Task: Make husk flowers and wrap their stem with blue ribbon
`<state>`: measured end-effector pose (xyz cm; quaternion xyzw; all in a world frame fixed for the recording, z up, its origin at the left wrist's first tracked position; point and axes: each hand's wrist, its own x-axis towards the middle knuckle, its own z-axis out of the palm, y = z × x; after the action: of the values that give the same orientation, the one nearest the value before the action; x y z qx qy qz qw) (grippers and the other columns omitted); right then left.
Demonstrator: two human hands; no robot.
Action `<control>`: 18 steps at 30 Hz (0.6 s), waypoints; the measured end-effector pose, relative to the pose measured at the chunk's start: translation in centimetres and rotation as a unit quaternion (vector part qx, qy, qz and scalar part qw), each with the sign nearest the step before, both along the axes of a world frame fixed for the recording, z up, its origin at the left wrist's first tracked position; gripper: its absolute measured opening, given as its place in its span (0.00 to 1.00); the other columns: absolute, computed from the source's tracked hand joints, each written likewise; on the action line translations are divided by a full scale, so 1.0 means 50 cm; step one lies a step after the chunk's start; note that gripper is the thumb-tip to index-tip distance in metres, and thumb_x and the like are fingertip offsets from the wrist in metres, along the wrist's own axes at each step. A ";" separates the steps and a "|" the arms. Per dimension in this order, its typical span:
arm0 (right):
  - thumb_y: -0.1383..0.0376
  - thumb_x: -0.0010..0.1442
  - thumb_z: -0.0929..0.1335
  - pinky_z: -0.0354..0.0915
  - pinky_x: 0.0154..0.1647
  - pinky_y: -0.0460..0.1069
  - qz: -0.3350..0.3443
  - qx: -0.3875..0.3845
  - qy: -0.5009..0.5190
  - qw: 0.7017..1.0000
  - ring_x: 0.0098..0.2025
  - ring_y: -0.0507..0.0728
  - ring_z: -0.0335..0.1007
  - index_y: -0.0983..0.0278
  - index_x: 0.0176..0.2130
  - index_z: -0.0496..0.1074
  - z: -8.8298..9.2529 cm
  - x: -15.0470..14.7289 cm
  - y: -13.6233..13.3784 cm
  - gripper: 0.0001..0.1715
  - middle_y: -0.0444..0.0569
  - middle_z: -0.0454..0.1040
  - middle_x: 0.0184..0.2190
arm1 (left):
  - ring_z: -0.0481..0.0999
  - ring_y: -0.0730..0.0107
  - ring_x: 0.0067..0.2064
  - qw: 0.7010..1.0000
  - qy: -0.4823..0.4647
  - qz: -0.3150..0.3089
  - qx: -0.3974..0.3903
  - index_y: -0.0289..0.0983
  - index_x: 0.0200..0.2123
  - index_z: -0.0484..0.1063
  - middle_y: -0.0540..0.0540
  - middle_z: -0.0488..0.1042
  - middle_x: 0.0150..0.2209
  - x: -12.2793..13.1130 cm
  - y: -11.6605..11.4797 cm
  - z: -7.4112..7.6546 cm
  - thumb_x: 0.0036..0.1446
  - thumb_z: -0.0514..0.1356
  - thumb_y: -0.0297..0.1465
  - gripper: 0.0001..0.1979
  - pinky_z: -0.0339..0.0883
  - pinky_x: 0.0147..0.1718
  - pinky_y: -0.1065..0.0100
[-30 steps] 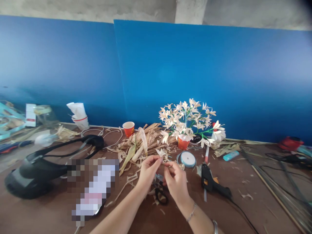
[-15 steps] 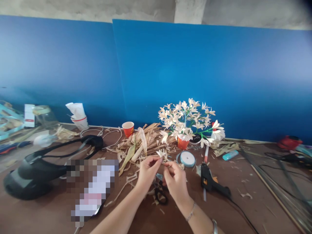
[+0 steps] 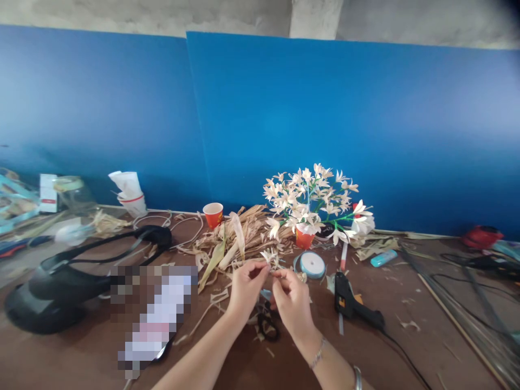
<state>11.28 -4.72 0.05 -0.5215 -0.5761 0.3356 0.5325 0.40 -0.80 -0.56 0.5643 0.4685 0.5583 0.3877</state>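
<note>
My left hand (image 3: 248, 284) is closed, thumb and forefinger pinched at the base of a small cream flower (image 3: 268, 255) that looks made of dried husk. Close beside it, my right hand (image 3: 291, 295) is also closed in a pinch; what lies between its fingertips is too small to make out. Below and between the hands are black-handled scissors (image 3: 268, 327), partly covered by the right hand. Just beyond the fingers lies a pile of dried husks (image 3: 239, 244). A red paper cup (image 3: 304, 238) holds a large bunch of similar cream flowers (image 3: 311, 197) on green stems.
Right of my hands lie a ribbon spool (image 3: 312, 265) and a black glue gun (image 3: 355, 306) with its cord. A blue lighter-like object (image 3: 383, 258) is farther right. Another red cup (image 3: 213, 215) stands behind the husks. A pixelated phone (image 3: 158, 319) and black headgear (image 3: 52, 287) lie left.
</note>
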 end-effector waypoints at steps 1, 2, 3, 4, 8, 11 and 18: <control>0.62 0.56 0.61 0.63 0.16 0.43 0.003 -0.005 0.005 1.000 0.16 0.51 0.64 0.64 0.33 0.66 0.000 -0.001 -0.001 0.08 0.42 0.67 0.16 | 0.73 0.68 0.31 1.000 0.017 0.009 0.015 0.34 0.27 0.74 0.46 0.75 0.28 -0.001 -0.002 0.001 0.47 0.59 0.33 0.07 0.65 0.31 0.70; 0.62 0.56 0.61 0.63 0.15 0.43 0.005 -0.010 0.011 1.000 0.16 0.51 0.64 0.64 0.33 0.66 0.000 -0.002 -0.001 0.08 0.42 0.67 0.16 | 0.73 0.68 0.31 0.999 0.034 0.019 0.031 0.35 0.27 0.74 0.46 0.75 0.28 -0.001 -0.004 0.002 0.48 0.59 0.32 0.06 0.65 0.32 0.70; 0.61 0.56 0.61 0.63 0.15 0.44 0.006 -0.016 0.020 1.000 0.16 0.51 0.64 0.64 0.33 0.65 0.000 -0.003 -0.002 0.09 0.42 0.67 0.16 | 0.73 0.68 0.31 0.997 0.050 0.027 0.049 0.35 0.27 0.73 0.47 0.75 0.28 -0.002 -0.005 0.003 0.48 0.59 0.31 0.06 0.65 0.32 0.70; 0.61 0.56 0.61 0.63 0.15 0.44 0.008 -0.022 0.032 0.999 0.16 0.52 0.64 0.64 0.33 0.65 0.000 -0.005 -0.003 0.09 0.42 0.67 0.16 | 0.73 0.68 0.31 0.995 0.066 0.034 0.068 0.35 0.26 0.73 0.47 0.75 0.28 -0.002 -0.007 0.004 0.48 0.58 0.30 0.05 0.65 0.32 0.69; 0.59 0.55 0.62 0.62 0.14 0.43 0.019 -0.047 0.099 0.994 0.15 0.51 0.63 0.63 0.32 0.64 0.007 -0.008 -0.002 0.09 0.40 0.65 0.14 | 0.72 0.69 0.32 0.982 0.117 0.030 0.142 0.36 0.25 0.72 0.46 0.74 0.28 0.001 -0.012 0.006 0.50 0.57 0.27 0.05 0.65 0.32 0.69; 0.59 0.54 0.63 0.60 0.13 0.42 0.012 -0.068 0.140 0.988 0.13 0.50 0.62 0.64 0.31 0.64 0.013 -0.004 0.001 0.10 0.39 0.65 0.13 | 0.72 0.69 0.32 0.976 0.134 0.011 0.170 0.36 0.25 0.72 0.46 0.74 0.27 0.003 -0.013 0.008 0.51 0.56 0.27 0.06 0.65 0.34 0.69; 0.60 0.53 0.64 0.61 0.14 0.43 0.012 -0.067 0.118 0.991 0.15 0.50 0.62 0.64 0.33 0.65 0.010 0.000 0.002 0.09 0.40 0.66 0.15 | 0.71 0.69 0.29 0.999 0.037 0.025 0.028 0.34 0.27 0.73 0.47 0.73 0.26 -0.004 -0.008 0.017 0.49 0.58 0.32 0.07 0.63 0.29 0.71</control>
<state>11.26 -4.64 0.54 -0.5059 -0.4914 0.4392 0.5565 0.19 -1.22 0.27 0.5835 0.4810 0.5590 0.3400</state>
